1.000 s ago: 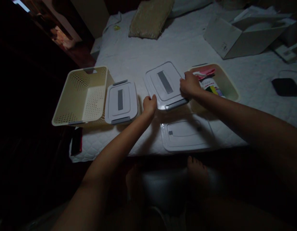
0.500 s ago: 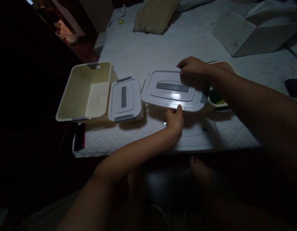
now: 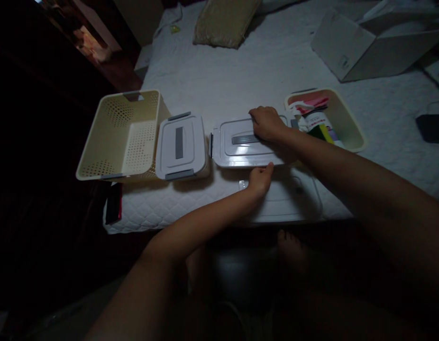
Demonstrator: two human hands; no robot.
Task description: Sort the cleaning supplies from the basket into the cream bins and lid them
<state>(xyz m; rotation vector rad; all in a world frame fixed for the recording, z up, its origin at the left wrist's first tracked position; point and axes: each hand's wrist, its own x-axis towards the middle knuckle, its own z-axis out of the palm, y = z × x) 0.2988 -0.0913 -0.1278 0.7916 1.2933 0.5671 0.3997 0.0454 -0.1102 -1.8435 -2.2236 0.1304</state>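
Note:
A pale rectangular lid (image 3: 228, 148) with a grey handle lies roughly level between my hands. My left hand (image 3: 260, 182) is closed at its near edge, thumb against the rim. From above, my right hand (image 3: 269, 124) rests on the lid's far part with fingers curled toward the far edge, covering part of the handle. What is beneath this lid is mostly hidden. To its left stands a smaller lidded box (image 3: 189, 156) with grey latches. On the right, an uncovered cream bin (image 3: 351, 135) holds a pink item, a labelled container and a green-and-yellow item.
A cream perforated basket (image 3: 141, 147) stands at the left on the white bed (image 3: 219, 71). Another pale lid (image 3: 290, 206) lies at the bed's front edge. Farther back are a cushion (image 3: 224, 23) and an open carton (image 3: 347, 47). Dark phone-like objects lie at both sides.
The lid has come down and flattened. My right hand has moved from its far edge onto its top, and more of the right bin's contents shows.

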